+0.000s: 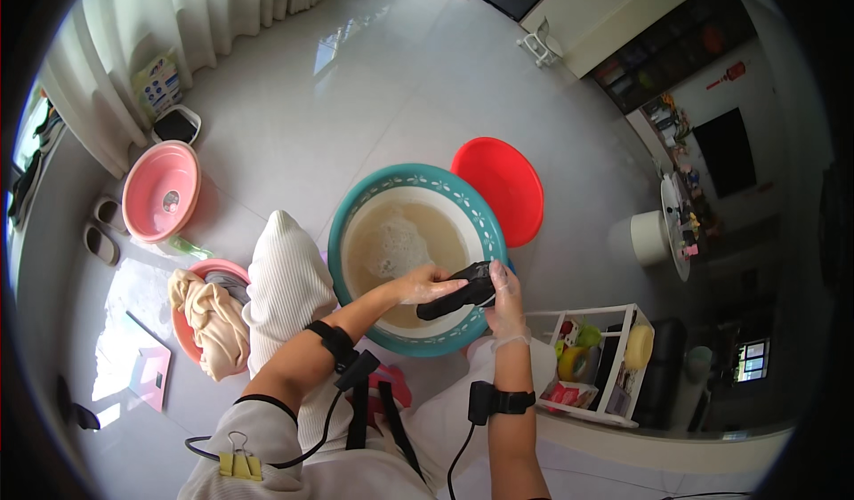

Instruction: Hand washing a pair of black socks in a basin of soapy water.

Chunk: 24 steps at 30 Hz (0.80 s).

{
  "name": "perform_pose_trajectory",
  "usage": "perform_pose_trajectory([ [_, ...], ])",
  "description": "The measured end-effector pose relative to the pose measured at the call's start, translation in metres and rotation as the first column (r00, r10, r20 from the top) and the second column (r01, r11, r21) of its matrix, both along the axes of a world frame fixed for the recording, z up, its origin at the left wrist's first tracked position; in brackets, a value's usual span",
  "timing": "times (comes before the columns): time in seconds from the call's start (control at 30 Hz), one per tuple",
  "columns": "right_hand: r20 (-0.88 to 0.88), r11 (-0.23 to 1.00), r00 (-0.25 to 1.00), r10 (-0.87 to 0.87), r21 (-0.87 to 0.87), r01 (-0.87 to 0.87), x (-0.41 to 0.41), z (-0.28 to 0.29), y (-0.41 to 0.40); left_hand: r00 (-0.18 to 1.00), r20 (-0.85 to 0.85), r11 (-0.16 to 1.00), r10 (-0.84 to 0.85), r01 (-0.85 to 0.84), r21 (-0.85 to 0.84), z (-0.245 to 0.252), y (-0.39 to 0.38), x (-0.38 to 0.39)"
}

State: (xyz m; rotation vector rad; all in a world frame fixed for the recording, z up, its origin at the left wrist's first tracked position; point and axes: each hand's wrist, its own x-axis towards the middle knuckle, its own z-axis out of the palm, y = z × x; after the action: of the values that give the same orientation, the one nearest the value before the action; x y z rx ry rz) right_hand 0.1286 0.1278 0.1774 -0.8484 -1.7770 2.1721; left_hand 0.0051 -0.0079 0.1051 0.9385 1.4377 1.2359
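Observation:
A teal-rimmed basin (pixel 348 220) holds cloudy brownish water with a patch of foam. Over its right side, both hands hold a wet black cloth item (pixel 460 294), possibly a shoe or sock. My left hand (pixel 430 285) grips its left part, thumb on top. My right hand (pixel 505 296) holds its right end from the side, in what looks like a clear thin glove; the left hand seems to wear one too. The lower fingers of both hands are partly hidden.
Behind the teal basin at its right lies a red basin (pixel 500 186). A white trolley (pixel 617 366) with assorted items stands at the right. On the left are a pink basin (pixel 160 190), a basin of laundry (pixel 213 320), slippers (pixel 101 243) and a pink scale (pixel 152 370).

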Motion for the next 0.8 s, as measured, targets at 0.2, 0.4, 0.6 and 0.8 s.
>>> perform_pose_trajectory([
  [0.2,0.065,0.983,0.983,-0.17,-0.064,0.174,-0.018,-0.025,0.011,0.822,0.517,0.96,0.238,-0.279,0.002,-0.026,-0.002,0.0],
  [0.4,0.329,0.812,0.934,-0.14,0.578,-0.081,-0.035,-0.14,0.033,0.734,0.04,0.731,0.678,-0.667,-0.143,-0.122,0.011,-0.021],
  [0.6,0.576,0.317,0.812,-0.093,0.79,-0.524,-0.043,-0.149,0.009,0.708,-0.029,0.585,0.706,-0.606,-0.539,-0.104,0.036,0.002],
  [0.8,0.692,0.509,0.708,-0.137,0.663,-0.549,-0.065,-0.152,-0.011,0.624,0.183,0.584,0.76,-0.532,-0.613,-0.103,0.039,0.01],
])
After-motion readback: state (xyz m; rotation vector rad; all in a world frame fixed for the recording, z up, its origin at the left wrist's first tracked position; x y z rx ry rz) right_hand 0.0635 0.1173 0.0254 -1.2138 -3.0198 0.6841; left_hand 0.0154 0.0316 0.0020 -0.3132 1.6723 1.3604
